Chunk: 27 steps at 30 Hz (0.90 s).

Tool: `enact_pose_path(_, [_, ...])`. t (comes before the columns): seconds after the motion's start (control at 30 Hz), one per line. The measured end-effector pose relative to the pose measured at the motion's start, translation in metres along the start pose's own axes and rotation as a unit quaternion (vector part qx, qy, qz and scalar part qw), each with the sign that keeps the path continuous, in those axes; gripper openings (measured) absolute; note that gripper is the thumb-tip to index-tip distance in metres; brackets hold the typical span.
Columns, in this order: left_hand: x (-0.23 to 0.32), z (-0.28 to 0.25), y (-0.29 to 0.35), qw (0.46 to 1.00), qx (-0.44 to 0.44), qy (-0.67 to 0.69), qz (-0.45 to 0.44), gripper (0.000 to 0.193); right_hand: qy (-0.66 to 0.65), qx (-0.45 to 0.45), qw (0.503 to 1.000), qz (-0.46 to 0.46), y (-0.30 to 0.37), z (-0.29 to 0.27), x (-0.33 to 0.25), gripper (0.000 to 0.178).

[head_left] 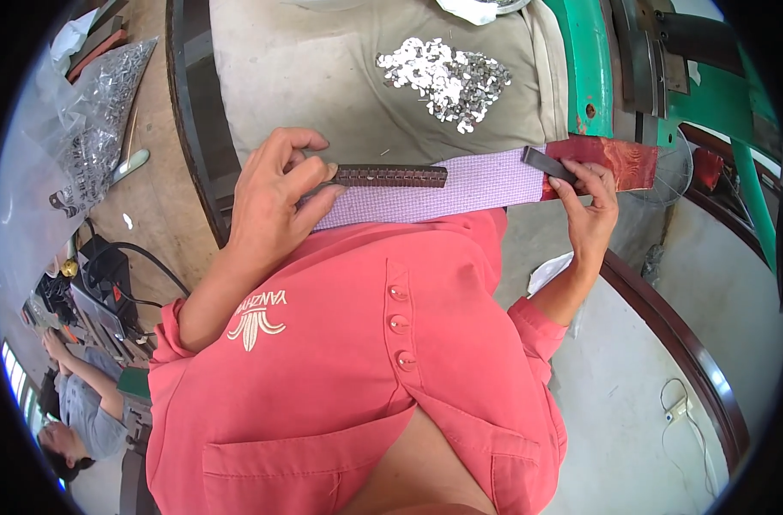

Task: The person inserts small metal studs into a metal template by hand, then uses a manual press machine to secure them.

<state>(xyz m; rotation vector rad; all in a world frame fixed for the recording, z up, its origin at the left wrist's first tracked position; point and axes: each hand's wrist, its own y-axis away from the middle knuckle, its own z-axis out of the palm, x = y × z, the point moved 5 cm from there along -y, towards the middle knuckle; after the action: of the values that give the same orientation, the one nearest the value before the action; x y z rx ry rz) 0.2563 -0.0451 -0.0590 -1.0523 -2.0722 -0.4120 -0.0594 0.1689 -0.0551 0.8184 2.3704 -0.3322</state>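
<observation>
My left hand [281,184] is closed, its thumb and forefinger pinching the left end of a dark brown slotted strip [396,176]. A row of small notches runs along the strip, and its other end lies free. Under it stretches a lilac checked cloth [486,182] across my lap. At the cloth's right end, my right hand [590,190] grips a short, flat black bar [547,163] between thumb and fingers. The bar slants up to the left, above the seam with a dark red patterned cloth [623,165]. What my left fingertips cover is hidden.
Ahead, small white and dark grey pieces [447,79] lie heaped on an olive cloth [297,77]. A green machine frame [584,64] stands at the right. On the left wooden table [172,163] rests a clear bag of small metal parts [108,112]. Another person [91,390] sits far left.
</observation>
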Motion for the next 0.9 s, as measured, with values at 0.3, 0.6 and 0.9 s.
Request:
enact_pose_path(0.3, [0.0, 0.0, -0.002, 1.0, -0.004, -0.007, 0.002, 0.023, -0.013, 0.062, 0.998, 0.025, 0.017, 0.003, 0.003, 0.031])
enact_pose_path(0.6, [0.005, -0.002, -0.002, 0.998, -0.048, -0.039, -0.012, 0.028, -0.131, 0.064, 0.987, -0.062, 0.026, 0.019, -0.067, 0.038])
enact_pose_path(0.9, [0.004, -0.009, 0.002, 0.993, -0.034, 0.086, -0.071, 0.017, -0.082, -0.024, 0.979, -0.185, 0.015, 0.065, -0.132, 0.033])
